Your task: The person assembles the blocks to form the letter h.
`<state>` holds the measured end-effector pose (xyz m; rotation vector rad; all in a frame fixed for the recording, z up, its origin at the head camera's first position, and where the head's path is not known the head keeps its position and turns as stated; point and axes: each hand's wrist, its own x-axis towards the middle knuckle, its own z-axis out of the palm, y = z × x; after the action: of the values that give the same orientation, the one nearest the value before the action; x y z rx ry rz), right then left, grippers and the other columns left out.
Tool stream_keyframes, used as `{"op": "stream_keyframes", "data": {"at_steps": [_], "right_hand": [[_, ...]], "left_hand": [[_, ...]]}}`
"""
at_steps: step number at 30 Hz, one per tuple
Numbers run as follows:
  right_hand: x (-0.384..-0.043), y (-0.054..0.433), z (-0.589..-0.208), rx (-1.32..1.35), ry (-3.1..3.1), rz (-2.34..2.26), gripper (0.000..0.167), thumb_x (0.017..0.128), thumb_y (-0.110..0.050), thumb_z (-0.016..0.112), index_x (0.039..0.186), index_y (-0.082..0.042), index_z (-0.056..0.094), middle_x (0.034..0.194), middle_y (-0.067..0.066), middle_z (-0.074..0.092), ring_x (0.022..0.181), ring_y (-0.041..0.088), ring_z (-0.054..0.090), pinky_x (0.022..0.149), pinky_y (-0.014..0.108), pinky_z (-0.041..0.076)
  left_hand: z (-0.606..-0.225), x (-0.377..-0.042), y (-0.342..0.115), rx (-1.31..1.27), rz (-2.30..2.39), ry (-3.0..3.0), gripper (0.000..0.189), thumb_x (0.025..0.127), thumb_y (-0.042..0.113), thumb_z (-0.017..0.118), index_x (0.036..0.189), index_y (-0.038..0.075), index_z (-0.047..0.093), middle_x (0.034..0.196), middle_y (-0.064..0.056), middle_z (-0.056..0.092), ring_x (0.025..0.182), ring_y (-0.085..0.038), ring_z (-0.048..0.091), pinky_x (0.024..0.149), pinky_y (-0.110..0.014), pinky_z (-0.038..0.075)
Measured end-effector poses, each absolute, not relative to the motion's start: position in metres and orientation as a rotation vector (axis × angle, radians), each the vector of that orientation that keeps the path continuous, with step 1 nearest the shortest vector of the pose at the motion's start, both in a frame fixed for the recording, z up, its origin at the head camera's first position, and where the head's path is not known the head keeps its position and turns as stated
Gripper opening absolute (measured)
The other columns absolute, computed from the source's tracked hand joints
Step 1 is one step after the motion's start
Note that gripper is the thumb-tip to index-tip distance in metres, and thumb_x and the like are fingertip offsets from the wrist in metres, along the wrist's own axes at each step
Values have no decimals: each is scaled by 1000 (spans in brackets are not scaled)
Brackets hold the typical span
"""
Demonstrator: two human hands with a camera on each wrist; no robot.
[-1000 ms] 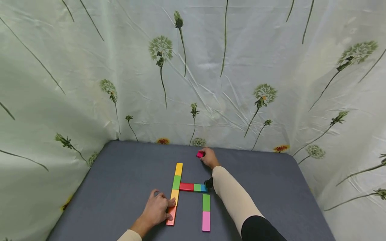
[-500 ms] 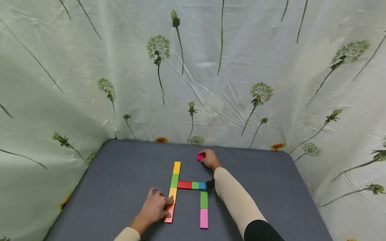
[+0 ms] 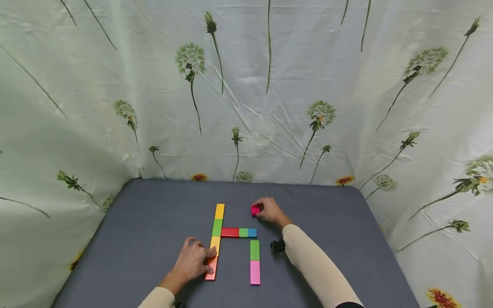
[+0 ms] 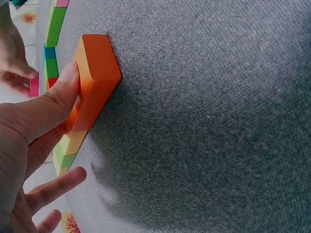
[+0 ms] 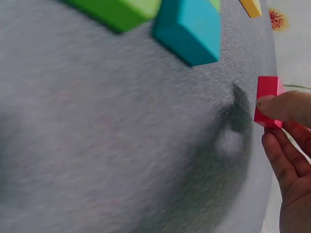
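Observation:
My left hand (image 3: 191, 259) touches the left column of blocks. Its thumb lies on the orange block (image 4: 99, 58) and the index finger reaches the joint with the lower yellow block (image 3: 216, 242); the other fingers are spread. Beyond these, a green block (image 3: 217, 227) and another yellow block (image 3: 220, 211) continue the line. Between thumb and fingers, my right hand (image 3: 271, 211) pinches a small crimson block (image 5: 267, 97). It is held over the far part of the table, beyond the blue block (image 3: 252, 233) that ends the crossbar.
The crossbar has a red block (image 3: 230, 232) and a small green block (image 3: 243, 233) beside the blue one. A longer green block (image 3: 255, 250) and a pink block (image 3: 255, 272) form a short right column. A dandelion-print curtain (image 3: 246, 85) surrounds the grey table (image 3: 154, 214).
My right hand has brought the crimson block nearer, toward the crossbar's blue end, and the right forearm has swung out to the right. The left hand stays on its blocks. The head view has shifted slightly.

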<state>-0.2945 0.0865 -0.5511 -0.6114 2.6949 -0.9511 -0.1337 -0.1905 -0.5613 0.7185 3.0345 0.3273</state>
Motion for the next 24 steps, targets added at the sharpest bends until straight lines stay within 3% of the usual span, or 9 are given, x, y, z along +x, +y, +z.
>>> {"op": "stream_keyframes", "data": {"at_steps": [9,24], "right_hand": [[-267,106,-556,-678,2734,-950,29,78,2,76,105,-5,72,106,8,67,95,23,59,81,38,49],[-240,124,-567,-790,2707,-992,28,75,5,77,101,-4,72,99,6,67,86,16,58,76,31,50]], "left_hand": [[-564,-134,-191,723,306,3059,50,57,42,87,101,20,78,93,4,75,86,-18,57,93,-54,36],[-564,-134,-189,705,310,3049,51,58,43,86,101,18,78,98,2,74,87,-19,57,94,-55,35]]}}
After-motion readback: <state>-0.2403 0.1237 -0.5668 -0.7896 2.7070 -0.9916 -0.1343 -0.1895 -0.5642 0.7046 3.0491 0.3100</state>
